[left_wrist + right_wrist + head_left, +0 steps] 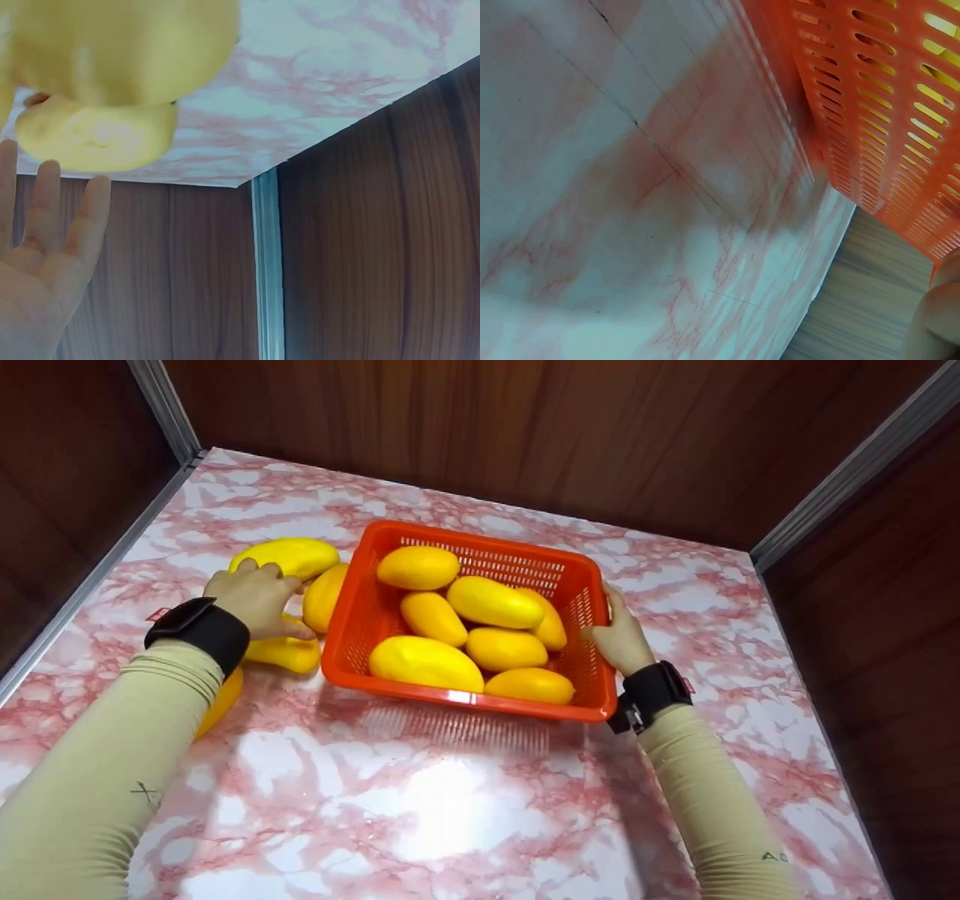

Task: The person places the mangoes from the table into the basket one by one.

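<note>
Red basket [465, 699] of yellow fruit [495, 602] between both hands [251, 596] [624, 636]

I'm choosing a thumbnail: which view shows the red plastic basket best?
The head view: the red plastic basket appears nearly whole, rim and inside. The right wrist view catches only some slotted wall; the left wrist view, none.

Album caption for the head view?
Right hand grips a red basket of yellow fruit; left hand over more fruit beside it.
</note>
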Available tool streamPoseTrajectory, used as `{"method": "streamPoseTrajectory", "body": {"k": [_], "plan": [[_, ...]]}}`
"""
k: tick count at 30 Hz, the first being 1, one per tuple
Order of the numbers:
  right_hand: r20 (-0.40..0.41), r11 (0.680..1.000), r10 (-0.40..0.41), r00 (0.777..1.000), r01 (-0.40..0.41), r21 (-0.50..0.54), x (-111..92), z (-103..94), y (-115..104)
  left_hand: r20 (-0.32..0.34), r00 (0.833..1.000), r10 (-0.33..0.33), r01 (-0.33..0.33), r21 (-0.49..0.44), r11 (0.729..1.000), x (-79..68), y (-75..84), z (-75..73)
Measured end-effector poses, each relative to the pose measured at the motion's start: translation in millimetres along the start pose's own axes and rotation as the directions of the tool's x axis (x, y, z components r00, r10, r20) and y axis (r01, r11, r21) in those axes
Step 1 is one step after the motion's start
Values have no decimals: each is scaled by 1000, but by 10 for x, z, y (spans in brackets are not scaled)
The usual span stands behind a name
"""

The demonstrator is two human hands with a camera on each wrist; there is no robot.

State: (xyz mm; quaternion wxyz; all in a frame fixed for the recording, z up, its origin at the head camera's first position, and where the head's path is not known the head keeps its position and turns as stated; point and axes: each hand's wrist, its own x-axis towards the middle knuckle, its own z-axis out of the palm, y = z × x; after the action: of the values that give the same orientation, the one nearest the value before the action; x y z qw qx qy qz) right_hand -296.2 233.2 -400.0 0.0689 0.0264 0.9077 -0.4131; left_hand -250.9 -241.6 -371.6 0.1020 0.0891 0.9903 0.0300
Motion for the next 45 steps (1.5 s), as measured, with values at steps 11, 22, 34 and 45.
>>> {"method": "streamPoseTrajectory", "body": {"k": [11, 22, 34, 45], "plan": [[3, 1000, 23, 1000, -23, -18, 5, 5, 5, 23, 1000, -4, 3, 7, 1000, -40, -114, 213], [-6, 1000, 7, 1000, -7, -16, -1, -8, 2, 18, 1000, 15, -15, -7, 1000, -89, -161, 315], [-7, 999, 31, 999, -31, -19, -3, 1, -14, 37, 999, 25, -25, -2, 1000, -95, -186, 394], [1, 999, 41, 999, -41, 2, -1, 3, -9, 56, 998, 18, -17, -15, 1000, -84, -197, 455]]}}
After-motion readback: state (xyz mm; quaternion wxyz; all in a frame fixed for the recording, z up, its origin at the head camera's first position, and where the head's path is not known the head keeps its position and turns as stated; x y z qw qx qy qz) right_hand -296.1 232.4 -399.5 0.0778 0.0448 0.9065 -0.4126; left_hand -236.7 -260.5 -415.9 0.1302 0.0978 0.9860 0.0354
